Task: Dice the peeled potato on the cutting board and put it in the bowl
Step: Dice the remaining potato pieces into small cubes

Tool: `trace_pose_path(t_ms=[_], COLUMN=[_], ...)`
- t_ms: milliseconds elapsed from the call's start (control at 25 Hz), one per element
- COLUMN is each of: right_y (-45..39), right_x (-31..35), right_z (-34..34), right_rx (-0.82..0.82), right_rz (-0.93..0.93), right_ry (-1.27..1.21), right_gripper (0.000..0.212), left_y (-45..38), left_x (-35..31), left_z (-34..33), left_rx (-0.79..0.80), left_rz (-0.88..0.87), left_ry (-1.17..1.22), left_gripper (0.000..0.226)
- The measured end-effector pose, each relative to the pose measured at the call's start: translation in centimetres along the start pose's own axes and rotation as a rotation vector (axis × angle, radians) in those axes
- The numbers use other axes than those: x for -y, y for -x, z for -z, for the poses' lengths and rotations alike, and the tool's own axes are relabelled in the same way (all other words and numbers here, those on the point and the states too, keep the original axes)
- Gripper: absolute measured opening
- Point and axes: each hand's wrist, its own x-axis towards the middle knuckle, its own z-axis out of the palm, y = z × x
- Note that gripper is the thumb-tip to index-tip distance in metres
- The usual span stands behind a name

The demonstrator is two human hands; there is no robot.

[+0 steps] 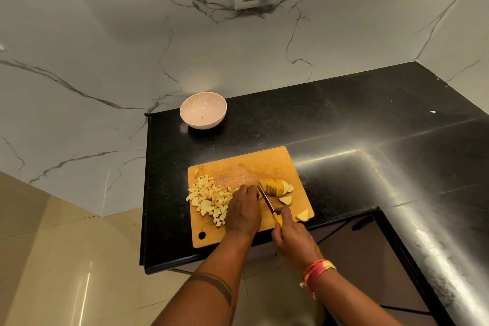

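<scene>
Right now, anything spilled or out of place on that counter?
One potato wedge sits at the cutting board's right edge, apart from the rest and about to slip off. The pink bowl holds no dice yet.

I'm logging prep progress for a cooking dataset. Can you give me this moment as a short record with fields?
board: wooden cutting board on black counter
diced: pile of potato cubes on board's left side
uncut: sliced potato pieces on board's right side
bowl: pink bowl behind the board, no potato in it
left hand: on the board beside the blade
right hand: grips yellow-handled knife
stage: dicing unfinished
</scene>
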Motion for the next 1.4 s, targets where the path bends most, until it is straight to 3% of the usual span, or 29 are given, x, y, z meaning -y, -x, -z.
trace_pose_path(t_ms=[160, 400, 720, 880, 1120, 1400], right_y=[-0.2, 0.2, -0.6, -0.5, 0.3, 0.2], right_x=[0.9, 1.1, 1.2, 1.1, 0.5, 0.9], right_z=[-0.8, -0.6, 0.2, 0.6, 0.3, -0.2], right_rx=[0.034, 0.028, 0.08, 0.109, 0.022, 0.025], right_rz=[-0.072, -0.099, -0.089, -0.076, -0.076, -0.096], right_ry=[-0.026, -0.034, 0.061, 0.06, 0.057, 0.103], right_gripper=[0.038, 0.038, 0.044, 0.046, 0.044, 0.047], left_y=[0.1, -0.8, -1.0, -1.1, -1.0, -1.9], left_x=[0.4, 0.2, -1.2, -0.6, -0.2, -1.6], left_z=[0.4, 0.5, 0.9, 1.2, 0.9, 1.5], left_rx=[0.057, 0.072, 0.152, 0.165, 0.127, 0.149], left_rz=[-0.039, -0.048, 0.094, 0.047, -0.027, 0.12], left_ry=[0.007, 0.019, 0.08, 0.037, 0.004, 0.086], left_gripper=[0.03, 0.027, 0.028, 0.027, 0.034, 0.024])
